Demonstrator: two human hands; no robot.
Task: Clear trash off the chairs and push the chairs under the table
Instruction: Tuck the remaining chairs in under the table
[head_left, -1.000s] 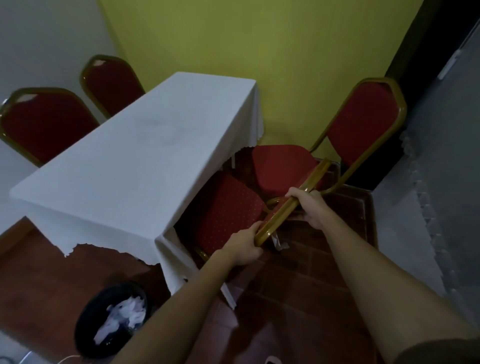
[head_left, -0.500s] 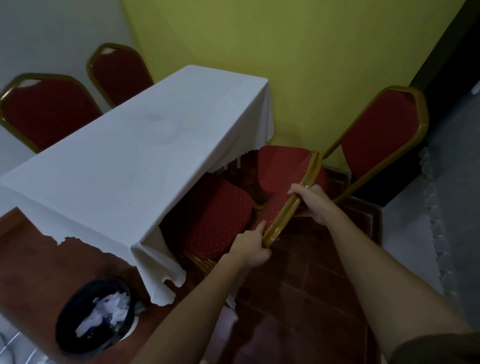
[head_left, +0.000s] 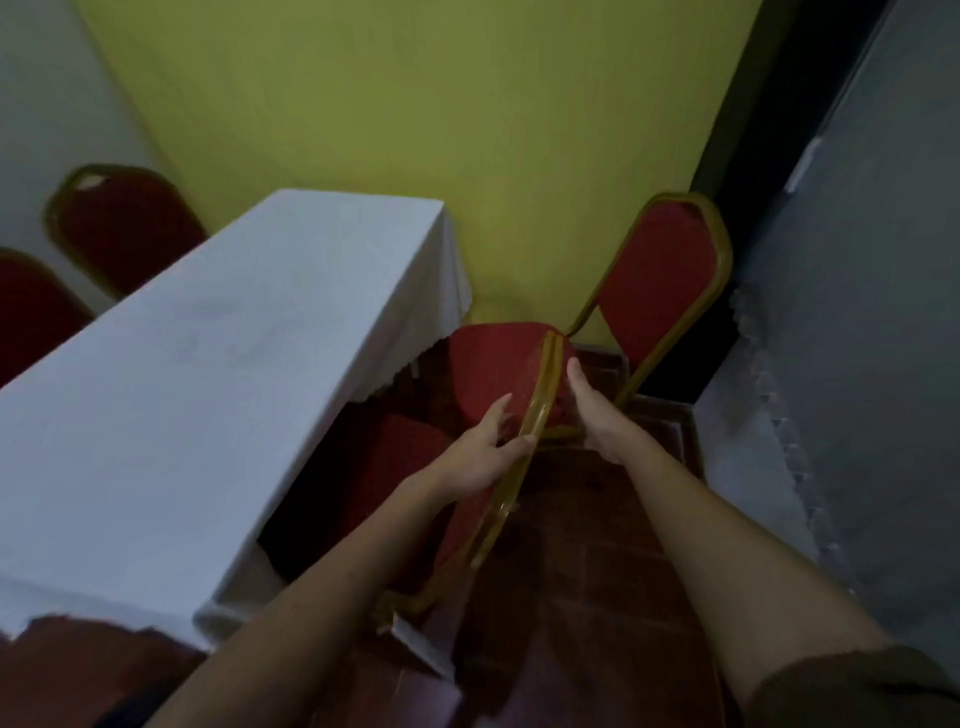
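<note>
Flanking gold metal backrest frame of near red padded chair: left hand fingers spread, palm edge touching frame, not clenched; right hand open just beside it, contact unclear. Chair seat tucked under white-clothed long table. Second red gold-framed chair beyond, seat partly under table end.

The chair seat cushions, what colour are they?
Red, in gold-coloured frames; the far chair's seat shows it best in the head view.
</note>
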